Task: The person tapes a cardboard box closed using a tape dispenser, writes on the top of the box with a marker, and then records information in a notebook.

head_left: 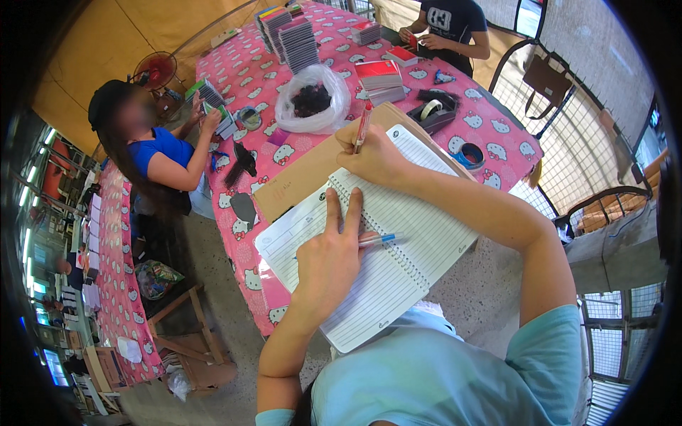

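Observation:
An open spiral notebook point(412, 216) with lined pages lies tilted before me, on a brown cardboard sheet point(291, 181) at the table's near edge. My left hand point(328, 266) presses on its left page near the spiral, index and middle fingers stretched out. A blue-and-clear pen point(383, 239) sticks out from beside that hand's thumb, tucked in the hand. My right hand point(380, 155) is closed around a red marker point(364, 126), held nearly upright over the notebook's far edge. The marker's tip is hard to make out.
The pink patterned table point(249, 78) bears a plastic bag of dark material point(312, 99), stacks of booklets point(297, 42), a tape dispenser point(433, 112) and a blue tape roll point(470, 155). One person point(167, 156) handles booklets at left; another point(451, 28) works at the far end.

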A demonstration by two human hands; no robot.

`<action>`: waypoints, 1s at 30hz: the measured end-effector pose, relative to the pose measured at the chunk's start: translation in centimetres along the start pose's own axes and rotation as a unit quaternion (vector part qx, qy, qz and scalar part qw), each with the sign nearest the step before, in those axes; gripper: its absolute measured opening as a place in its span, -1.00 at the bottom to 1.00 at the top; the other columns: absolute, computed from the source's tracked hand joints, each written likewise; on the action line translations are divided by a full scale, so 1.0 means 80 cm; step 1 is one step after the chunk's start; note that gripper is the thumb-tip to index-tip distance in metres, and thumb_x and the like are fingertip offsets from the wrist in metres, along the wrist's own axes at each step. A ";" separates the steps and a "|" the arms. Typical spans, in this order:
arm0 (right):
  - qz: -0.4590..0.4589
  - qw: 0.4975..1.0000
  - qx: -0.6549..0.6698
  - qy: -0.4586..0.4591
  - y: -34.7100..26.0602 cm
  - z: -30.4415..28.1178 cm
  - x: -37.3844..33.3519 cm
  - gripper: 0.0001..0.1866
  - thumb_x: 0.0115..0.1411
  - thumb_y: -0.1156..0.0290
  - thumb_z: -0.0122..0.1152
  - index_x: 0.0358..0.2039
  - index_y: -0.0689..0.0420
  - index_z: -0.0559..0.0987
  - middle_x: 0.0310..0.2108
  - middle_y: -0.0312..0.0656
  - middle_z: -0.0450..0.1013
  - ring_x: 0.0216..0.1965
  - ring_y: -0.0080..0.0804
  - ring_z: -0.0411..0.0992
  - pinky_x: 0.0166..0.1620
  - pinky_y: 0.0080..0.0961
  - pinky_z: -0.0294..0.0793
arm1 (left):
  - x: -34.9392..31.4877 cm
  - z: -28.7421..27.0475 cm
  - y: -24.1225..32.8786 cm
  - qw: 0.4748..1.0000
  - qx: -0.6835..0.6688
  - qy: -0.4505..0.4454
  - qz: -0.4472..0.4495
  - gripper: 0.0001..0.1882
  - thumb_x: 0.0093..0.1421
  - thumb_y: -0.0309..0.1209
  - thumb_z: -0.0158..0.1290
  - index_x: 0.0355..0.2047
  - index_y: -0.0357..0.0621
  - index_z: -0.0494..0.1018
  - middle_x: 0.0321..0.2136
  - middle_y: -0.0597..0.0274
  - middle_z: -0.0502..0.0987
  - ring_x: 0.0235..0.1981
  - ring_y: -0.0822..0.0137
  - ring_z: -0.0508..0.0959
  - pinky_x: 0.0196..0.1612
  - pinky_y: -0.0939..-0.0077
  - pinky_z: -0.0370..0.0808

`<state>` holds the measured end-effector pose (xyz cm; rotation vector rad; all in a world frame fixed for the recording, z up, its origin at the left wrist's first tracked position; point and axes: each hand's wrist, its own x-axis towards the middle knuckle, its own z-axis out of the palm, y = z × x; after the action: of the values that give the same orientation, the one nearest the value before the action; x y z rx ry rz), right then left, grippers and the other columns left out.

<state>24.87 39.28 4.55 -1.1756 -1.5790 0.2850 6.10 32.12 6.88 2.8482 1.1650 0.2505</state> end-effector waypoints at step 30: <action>0.269 0.925 0.267 0.013 0.016 -0.053 0.028 -0.73 -0.01 0.45 0.34 -0.65 0.10 0.37 -0.73 -0.34 0.33 -0.71 -0.72 0.27 -0.67 -0.67 0.11 | -0.001 -0.001 -0.002 1.000 -0.005 0.004 0.001 -0.35 0.22 -0.10 0.04 0.27 0.02 0.16 0.15 -0.28 0.29 -0.53 -0.02 0.62 -0.54 0.23 0.58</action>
<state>29.33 40.04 6.63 -1.1389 -1.0222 0.9890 5.94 32.16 6.96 2.8422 1.1604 0.2683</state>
